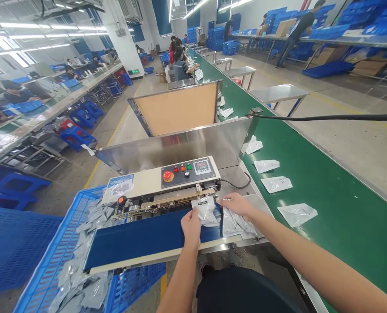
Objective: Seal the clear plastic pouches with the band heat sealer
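Note:
A white pouch (207, 214) with dark print near its top stands at the front of a band sealing machine (144, 177), its upper edge against the sealing strip. My left hand (191, 227) pinches its left side, thumb on the front. At the pouch's upper right corner, my right hand (236, 204) has its fingers closed together; the fingertips appear to hold that edge. Below my right hand lie several more white pouches (234, 226) on the metal side plate, partly covered by it. The machine's blue belt (131, 239) runs under the held pouch.
On my right a green conveyor belt (343, 217) carries spaced white pouches (276, 184). A blue crate (46, 256) holding many pouches stands left of the machine. Metal panels (180, 145) rise behind it. A black cable (327, 117) crosses at right. People sit farther along the conveyor.

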`<action>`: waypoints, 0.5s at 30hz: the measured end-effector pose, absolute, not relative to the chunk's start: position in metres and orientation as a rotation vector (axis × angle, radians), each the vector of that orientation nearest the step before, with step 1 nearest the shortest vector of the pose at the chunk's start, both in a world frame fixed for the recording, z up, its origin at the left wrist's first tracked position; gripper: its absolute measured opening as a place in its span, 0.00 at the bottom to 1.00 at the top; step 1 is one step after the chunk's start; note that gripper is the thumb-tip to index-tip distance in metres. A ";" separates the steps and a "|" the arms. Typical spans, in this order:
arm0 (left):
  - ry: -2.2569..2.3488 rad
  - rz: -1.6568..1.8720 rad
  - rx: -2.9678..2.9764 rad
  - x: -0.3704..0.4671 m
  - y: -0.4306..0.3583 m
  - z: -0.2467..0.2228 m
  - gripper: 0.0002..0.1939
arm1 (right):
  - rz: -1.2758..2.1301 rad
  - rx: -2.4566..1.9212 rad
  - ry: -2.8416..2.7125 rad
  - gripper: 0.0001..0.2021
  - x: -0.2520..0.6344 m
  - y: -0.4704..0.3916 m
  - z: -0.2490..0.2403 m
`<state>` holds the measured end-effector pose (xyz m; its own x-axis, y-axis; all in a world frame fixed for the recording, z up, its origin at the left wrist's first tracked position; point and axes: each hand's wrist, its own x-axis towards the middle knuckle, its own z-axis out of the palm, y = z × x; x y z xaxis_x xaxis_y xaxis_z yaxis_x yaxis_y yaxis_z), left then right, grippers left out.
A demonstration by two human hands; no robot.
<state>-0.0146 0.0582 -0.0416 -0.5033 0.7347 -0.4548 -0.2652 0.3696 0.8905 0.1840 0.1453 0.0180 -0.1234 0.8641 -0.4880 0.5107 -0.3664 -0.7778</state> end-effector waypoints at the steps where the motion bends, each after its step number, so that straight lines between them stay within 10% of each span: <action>1: 1.724 1.345 0.439 -0.022 0.051 -0.038 0.24 | 1.477 -1.804 -1.529 0.16 0.187 0.142 0.020; 15: 1.172 1.226 0.883 0.050 0.036 0.011 0.33 | 1.336 -1.686 -1.164 0.35 0.214 0.109 0.070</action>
